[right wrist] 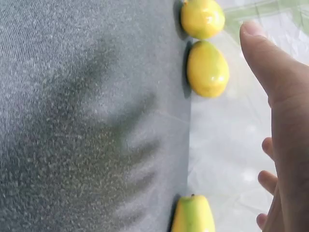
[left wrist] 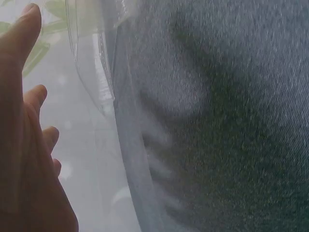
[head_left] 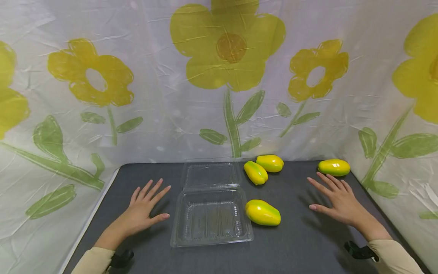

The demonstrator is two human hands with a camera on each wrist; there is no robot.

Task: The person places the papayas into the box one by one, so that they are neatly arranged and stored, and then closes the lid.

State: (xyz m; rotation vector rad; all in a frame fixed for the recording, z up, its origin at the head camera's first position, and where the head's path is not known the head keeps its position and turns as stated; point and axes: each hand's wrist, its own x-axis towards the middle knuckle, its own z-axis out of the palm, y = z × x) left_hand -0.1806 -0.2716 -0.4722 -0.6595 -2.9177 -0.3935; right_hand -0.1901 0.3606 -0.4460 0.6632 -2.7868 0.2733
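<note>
L hand [head_left: 141, 213] and R hand [head_left: 342, 203] are hovering over the bench [head_left: 291, 251], fingers spread apart, empty. Btwn, a clear box [head_left: 212, 238] is lying open: prob. light, bendy, grip rim. Yellow fruit [head_left: 262, 213] is sitting just R of it, two fruits [head_left: 255, 172] farther back, fourth fruit [head_left: 334, 167] nr R hand: prob. firm, slick, hold mid. No text showing.

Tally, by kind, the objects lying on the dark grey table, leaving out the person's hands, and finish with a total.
Glossy yellow-green, oval papaya-like fruits: 4
Clear plastic rectangular box with open hinged lid: 1
Total: 5
</note>
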